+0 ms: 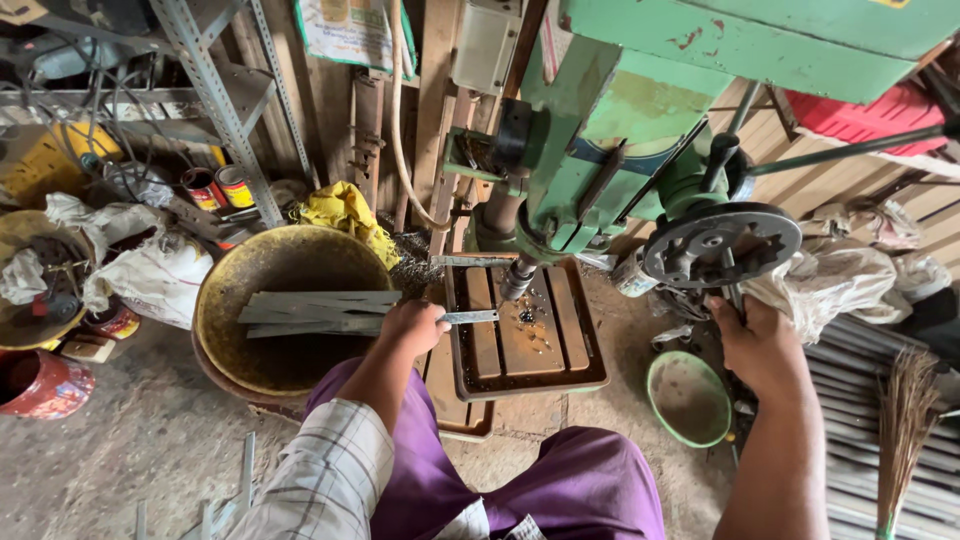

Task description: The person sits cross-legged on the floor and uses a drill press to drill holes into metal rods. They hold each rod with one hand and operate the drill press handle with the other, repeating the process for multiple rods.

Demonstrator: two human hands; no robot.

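My left hand (410, 328) grips a flat grey metal strip (470, 317) and holds its end on the rusty slotted table (570, 380) of a green drill press (640, 130), just left of the drill bit (517, 280). Dark metal chips lie on the table under the bit. My right hand (760, 345) is closed around a spoke handle of the round feed wheel (720, 245) on the machine's right side. My purple-clad legs show at the bottom.
A big yellow-stained basin (230, 350) at the left holds several more grey metal strips (315, 312). A small green bowl (688, 398) sits on the floor at the right. A broom (900, 430), cans, sacks and a metal shelf frame crowd around.
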